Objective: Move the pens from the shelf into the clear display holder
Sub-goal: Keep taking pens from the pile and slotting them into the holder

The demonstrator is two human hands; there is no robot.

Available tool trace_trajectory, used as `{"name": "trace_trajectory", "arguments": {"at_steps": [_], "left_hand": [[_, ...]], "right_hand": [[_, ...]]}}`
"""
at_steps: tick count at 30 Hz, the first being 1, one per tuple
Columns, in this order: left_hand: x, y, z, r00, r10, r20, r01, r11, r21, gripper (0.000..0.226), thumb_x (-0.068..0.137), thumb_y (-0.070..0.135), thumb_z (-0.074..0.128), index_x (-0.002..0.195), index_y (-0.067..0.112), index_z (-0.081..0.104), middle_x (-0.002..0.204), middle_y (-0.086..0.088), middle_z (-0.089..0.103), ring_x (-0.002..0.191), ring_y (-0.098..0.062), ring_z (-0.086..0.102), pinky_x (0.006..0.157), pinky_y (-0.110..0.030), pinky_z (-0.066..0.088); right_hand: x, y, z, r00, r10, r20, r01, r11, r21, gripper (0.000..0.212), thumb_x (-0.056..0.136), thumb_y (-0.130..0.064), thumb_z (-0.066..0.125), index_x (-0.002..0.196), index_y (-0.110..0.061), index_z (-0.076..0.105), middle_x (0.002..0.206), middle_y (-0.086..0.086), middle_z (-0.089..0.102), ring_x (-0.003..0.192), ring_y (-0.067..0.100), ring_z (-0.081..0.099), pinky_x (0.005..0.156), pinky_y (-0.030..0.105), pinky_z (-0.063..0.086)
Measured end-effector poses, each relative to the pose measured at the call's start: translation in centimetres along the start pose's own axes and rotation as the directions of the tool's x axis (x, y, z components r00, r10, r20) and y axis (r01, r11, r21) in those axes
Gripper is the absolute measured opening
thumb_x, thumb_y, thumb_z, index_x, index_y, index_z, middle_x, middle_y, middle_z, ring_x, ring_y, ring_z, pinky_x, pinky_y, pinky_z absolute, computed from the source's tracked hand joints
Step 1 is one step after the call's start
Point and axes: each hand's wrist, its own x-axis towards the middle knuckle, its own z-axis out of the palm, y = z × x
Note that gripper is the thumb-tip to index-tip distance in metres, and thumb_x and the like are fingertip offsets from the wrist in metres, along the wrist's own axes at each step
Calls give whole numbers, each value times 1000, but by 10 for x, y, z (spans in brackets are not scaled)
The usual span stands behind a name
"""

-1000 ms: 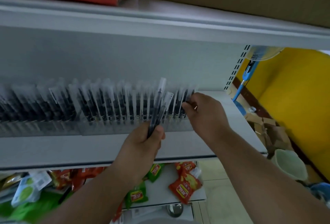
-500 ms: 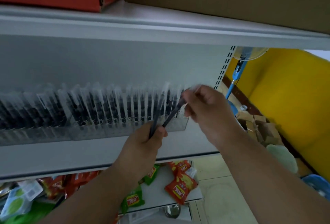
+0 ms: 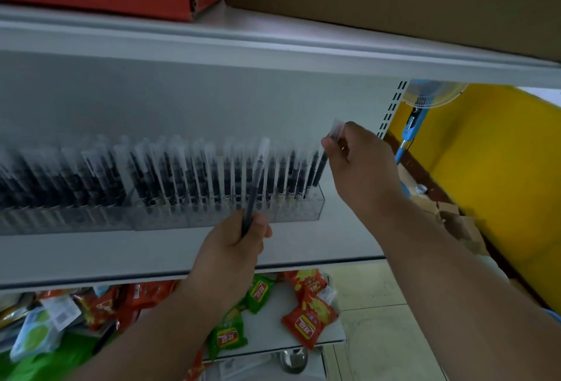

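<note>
A: Count? 
B: Two loose pens, one per hand; holder row too blurred to count.
A: Hands? 
B: Left hand (image 3: 235, 238) fists one pen (image 3: 255, 186) at the shelf (image 3: 91, 253) front edge, cap up, near upright. Right hand (image 3: 358, 162) pinches another pen (image 3: 326, 152) over the clear display holder (image 3: 300, 207) right end, tip down, leaning right.
</note>
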Motion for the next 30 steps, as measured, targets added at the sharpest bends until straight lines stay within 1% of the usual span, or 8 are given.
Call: {"name": "trace_trajectory", "arguments": {"at_steps": [6,10,14,20,23,25,27,30], "left_hand": [[-6,-2,0,1000,-6,-1,6,1000,-12,30,102,29,45,80,15,61,56,4,39,53,-15,34,52,-31,31],[-9,-3,3,1000,-22,-3,22,1000,-11,29,102,28,45,82,14,61,57,3,39,52,-14,33,49,-29,30],[-9,-2,0,1000,3,-4,-3,1000,-11,29,102,28,45,81,14,60,55,7,38,55,-17,33,55,-35,30],[-2,-7,-16,998,13,-66,-11,999,38,32,102,30,47,74,29,63,53,12,44,56,-16,39,60,-37,34],[-4,-5,-26,994,81,-69,-68,983,171,30,102,33,46,76,32,62,52,16,50,54,-8,44,60,-32,36],[-8,-1,-37,987,153,-51,-128,936,329,26,101,34,44,80,29,58,55,13,54,51,-4,46,53,-25,34],[-12,2,-52,973,230,-11,-196,849,491,21,101,35,42,86,27,55,59,5,53,56,-5,50,48,-20,33],[-13,-1,-83,958,287,-9,-223,764,606,19,100,37,44,87,26,52,59,2,51,63,-6,53,49,-19,35]], "right_hand": [[-12,9,20,976,71,208,-66,997,-30,24,99,-32,52,82,-15,55,66,-7,50,63,13,47,53,27,28],[-10,14,27,969,127,211,-116,991,-63,30,99,-36,53,77,-16,47,64,-5,48,59,9,42,49,22,26],[-15,19,27,950,174,259,-161,984,-71,31,94,-46,58,90,-16,57,80,-3,60,76,16,55,61,27,36],[-38,-15,14,988,50,147,-69,990,124,22,92,-44,61,91,-22,59,82,-9,62,74,10,57,62,27,44],[-47,-48,20,964,-11,265,-67,957,283,22,91,-49,59,91,-26,61,80,-11,62,74,5,59,65,27,50],[-50,-67,34,911,-34,412,-162,888,430,20,90,-47,61,90,-27,63,82,-7,65,77,12,63,73,35,56],[-51,-86,50,874,-41,484,-271,786,556,17,91,-37,65,86,-20,64,83,14,67,75,30,66,72,48,58],[-54,-114,67,865,-47,499,-352,654,670,14,95,-16,63,85,-6,63,67,19,61,55,21,59,56,31,53]]}}
